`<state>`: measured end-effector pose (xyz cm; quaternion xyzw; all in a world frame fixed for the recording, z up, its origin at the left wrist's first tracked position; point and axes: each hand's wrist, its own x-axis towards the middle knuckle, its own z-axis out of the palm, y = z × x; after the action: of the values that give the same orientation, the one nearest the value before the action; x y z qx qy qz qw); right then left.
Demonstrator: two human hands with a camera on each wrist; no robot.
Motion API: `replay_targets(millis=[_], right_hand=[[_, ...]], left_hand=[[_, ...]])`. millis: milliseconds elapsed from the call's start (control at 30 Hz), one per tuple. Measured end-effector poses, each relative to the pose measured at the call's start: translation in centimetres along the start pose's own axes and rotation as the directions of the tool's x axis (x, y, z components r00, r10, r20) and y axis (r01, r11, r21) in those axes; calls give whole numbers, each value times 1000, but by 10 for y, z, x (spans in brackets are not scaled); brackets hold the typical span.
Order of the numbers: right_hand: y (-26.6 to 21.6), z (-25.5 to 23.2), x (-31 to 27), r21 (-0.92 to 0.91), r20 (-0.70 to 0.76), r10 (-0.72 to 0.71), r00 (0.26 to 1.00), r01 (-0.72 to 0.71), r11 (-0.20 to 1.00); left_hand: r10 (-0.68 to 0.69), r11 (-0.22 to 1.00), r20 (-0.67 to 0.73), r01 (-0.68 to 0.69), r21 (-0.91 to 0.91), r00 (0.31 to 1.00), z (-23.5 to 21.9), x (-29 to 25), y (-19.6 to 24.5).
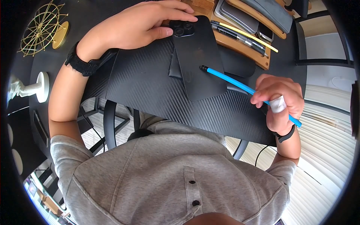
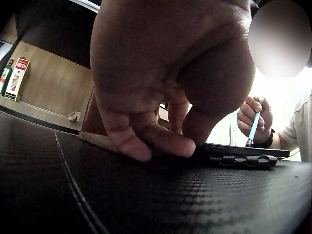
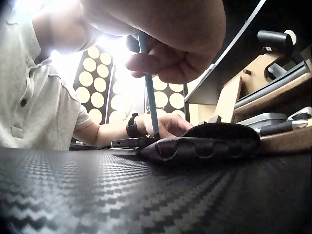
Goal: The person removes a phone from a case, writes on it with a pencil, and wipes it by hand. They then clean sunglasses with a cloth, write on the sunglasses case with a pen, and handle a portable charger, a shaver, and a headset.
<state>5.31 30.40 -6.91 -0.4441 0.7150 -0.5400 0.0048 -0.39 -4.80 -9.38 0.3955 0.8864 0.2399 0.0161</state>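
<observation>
A black smartphone (image 1: 200, 56) lies back up, its camera lenses at the upper left, on a black padded piece (image 3: 200, 148) with a scalloped edge. My left hand (image 1: 137, 28) holds the phone's camera end, thumb at the side edge and index fingertip at the top. In the left wrist view, the other fingers (image 2: 136, 151) bend down to the desk. My right hand (image 1: 281, 97), a white bandage around one digit, pinches a slim blue pencil (image 1: 232, 81). The pencil's black end is down at the phone's back, near its middle; its other end sticks out past the hand.
Behind the phone stands a wooden organizer (image 1: 243, 47) with a yellow pencil (image 1: 258, 38), dark pens and flat grey devices. A gold wire wheel ornament (image 1: 43, 30) and a white statuette (image 1: 41, 87) stand at the left. The black desk mat (image 1: 150, 78) has a carbon-fibre pattern.
</observation>
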Motion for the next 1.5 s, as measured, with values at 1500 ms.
replay_targets(millis=[1500], right_hand=[[-3, -8, -6, -43, -28, 19, 999, -21, 999]], left_hand=[[-49, 993, 205, 69, -91, 978, -22, 12, 13]])
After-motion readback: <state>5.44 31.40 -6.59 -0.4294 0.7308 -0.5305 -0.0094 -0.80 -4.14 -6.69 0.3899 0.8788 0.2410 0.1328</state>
